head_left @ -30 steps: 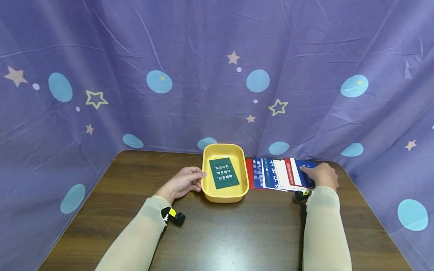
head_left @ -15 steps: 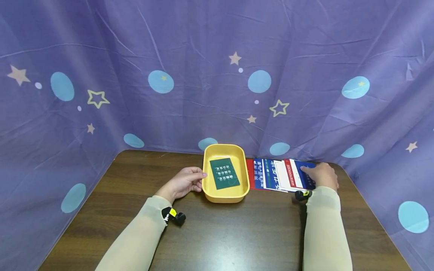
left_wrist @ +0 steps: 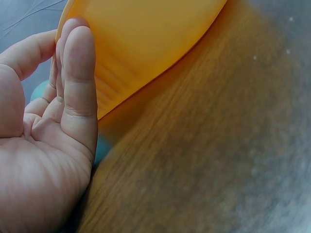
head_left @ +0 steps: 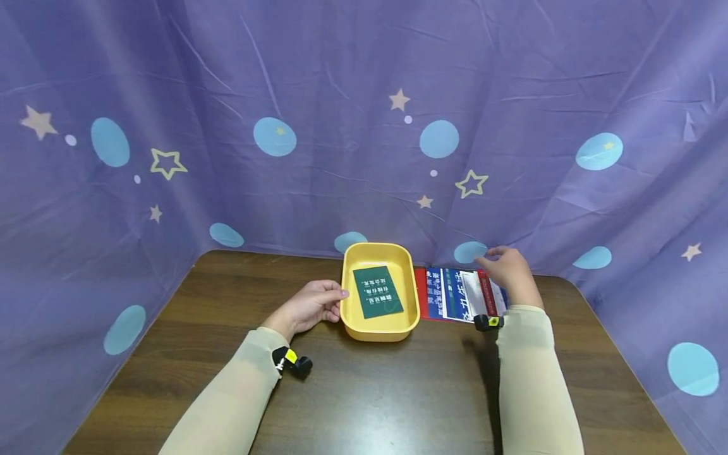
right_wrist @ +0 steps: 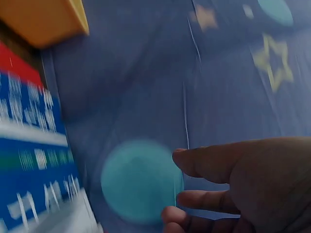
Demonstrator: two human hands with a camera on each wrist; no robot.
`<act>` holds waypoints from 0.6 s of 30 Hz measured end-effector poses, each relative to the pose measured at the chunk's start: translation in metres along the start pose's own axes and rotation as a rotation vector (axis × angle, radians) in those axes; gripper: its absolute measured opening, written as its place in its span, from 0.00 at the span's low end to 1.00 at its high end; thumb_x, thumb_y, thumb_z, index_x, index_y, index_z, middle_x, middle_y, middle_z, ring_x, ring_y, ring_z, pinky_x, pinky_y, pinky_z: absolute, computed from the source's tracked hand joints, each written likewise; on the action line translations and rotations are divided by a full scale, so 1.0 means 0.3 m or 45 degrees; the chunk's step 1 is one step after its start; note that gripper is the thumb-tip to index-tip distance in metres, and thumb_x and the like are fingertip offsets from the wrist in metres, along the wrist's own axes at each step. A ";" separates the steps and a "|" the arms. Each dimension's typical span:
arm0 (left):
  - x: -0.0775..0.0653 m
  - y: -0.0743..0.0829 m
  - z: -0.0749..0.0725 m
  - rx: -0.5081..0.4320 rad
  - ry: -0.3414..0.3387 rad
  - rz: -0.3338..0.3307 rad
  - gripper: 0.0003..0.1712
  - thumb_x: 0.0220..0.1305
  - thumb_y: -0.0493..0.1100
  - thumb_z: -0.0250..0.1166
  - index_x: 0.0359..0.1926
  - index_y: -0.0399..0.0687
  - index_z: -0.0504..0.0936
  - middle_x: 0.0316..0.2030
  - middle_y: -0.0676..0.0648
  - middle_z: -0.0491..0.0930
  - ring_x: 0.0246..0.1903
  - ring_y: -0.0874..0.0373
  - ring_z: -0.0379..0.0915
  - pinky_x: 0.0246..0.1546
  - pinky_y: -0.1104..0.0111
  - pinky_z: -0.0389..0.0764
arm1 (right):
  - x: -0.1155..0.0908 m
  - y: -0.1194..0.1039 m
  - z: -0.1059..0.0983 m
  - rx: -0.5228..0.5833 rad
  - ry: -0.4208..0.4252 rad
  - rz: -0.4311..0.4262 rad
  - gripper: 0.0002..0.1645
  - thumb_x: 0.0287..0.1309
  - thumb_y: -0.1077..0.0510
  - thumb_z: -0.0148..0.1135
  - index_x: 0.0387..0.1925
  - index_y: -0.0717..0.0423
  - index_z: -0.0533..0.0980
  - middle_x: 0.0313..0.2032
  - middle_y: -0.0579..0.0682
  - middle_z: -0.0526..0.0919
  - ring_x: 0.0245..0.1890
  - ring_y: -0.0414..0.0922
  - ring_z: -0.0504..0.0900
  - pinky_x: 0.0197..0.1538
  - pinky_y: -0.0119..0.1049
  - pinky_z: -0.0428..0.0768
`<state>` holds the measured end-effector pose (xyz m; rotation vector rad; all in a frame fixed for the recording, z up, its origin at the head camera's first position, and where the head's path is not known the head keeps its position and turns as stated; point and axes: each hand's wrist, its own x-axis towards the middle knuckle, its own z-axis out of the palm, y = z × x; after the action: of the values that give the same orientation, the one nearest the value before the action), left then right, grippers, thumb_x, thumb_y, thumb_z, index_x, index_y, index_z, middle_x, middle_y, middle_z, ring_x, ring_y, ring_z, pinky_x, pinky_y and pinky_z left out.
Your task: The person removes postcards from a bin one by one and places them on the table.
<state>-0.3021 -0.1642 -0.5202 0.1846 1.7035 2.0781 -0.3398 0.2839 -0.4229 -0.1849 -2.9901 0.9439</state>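
Observation:
My left hand (head_left: 311, 308) grips the near left wall of a yellow tray (head_left: 407, 291), with the thumb over its rim and the fingers outside; the left wrist view shows the tray wall close up. In the tray lies a green card (head_left: 377, 292) with white writing. To its right, several red, blue and white printed cards (head_left: 452, 294) overlap in a row. My right hand (head_left: 510, 272) is raised over the row's right end and hides part of it. In the right wrist view, a gap shows between its thumb and fingers, and no held card is plainly seen.
A brown wooden table (head_left: 392, 392) bears everything. A purple curtain (head_left: 341, 126) with stars and blue ovals rises right behind the tray and cards and also along both sides. Each wrist carries a small black camera (head_left: 296, 362).
My right hand has lifted off the blue card at the row's right end and moved up and left. The left hand and the tray have stayed in place.

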 end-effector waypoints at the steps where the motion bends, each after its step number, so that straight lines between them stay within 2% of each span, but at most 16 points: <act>1: -0.001 0.002 0.000 0.001 0.000 0.001 0.06 0.73 0.38 0.67 0.38 0.42 0.80 0.21 0.49 0.82 0.19 0.62 0.80 0.22 0.73 0.87 | -0.007 -0.031 0.008 0.017 -0.012 -0.017 0.42 0.71 0.38 0.63 0.69 0.68 0.73 0.66 0.76 0.78 0.63 0.71 0.78 0.67 0.67 0.79; 5: -0.006 0.010 0.003 0.004 0.003 0.000 0.06 0.74 0.38 0.66 0.37 0.43 0.80 0.21 0.50 0.82 0.20 0.62 0.80 0.22 0.73 0.87 | -0.025 -0.127 0.041 0.069 -0.051 -0.076 0.40 0.71 0.38 0.64 0.68 0.65 0.75 0.60 0.72 0.83 0.56 0.65 0.83 0.61 0.63 0.84; 9: -0.007 0.016 0.009 0.008 0.003 0.006 0.06 0.74 0.38 0.67 0.37 0.43 0.80 0.21 0.50 0.82 0.19 0.62 0.80 0.22 0.73 0.87 | -0.035 -0.197 0.061 0.133 -0.093 -0.170 0.38 0.70 0.38 0.66 0.65 0.63 0.77 0.57 0.70 0.85 0.50 0.62 0.86 0.54 0.59 0.88; 14: -0.001 0.009 0.009 0.018 0.001 -0.001 0.06 0.73 0.39 0.67 0.37 0.43 0.80 0.21 0.50 0.82 0.20 0.62 0.80 0.23 0.73 0.87 | -0.063 -0.296 0.100 0.253 -0.199 -0.246 0.34 0.70 0.42 0.69 0.66 0.61 0.77 0.53 0.66 0.87 0.41 0.58 0.90 0.48 0.56 0.92; 18: 0.000 0.004 0.002 0.019 0.014 -0.019 0.06 0.74 0.38 0.67 0.37 0.42 0.80 0.21 0.49 0.82 0.20 0.61 0.79 0.22 0.73 0.87 | -0.078 -0.390 0.161 0.231 -0.274 -0.314 0.33 0.69 0.43 0.71 0.64 0.61 0.79 0.48 0.62 0.88 0.38 0.53 0.89 0.45 0.51 0.93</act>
<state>-0.3022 -0.1637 -0.5188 0.1646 1.7222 2.0599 -0.3314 0.1585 -0.3947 0.2977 -2.9903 1.2655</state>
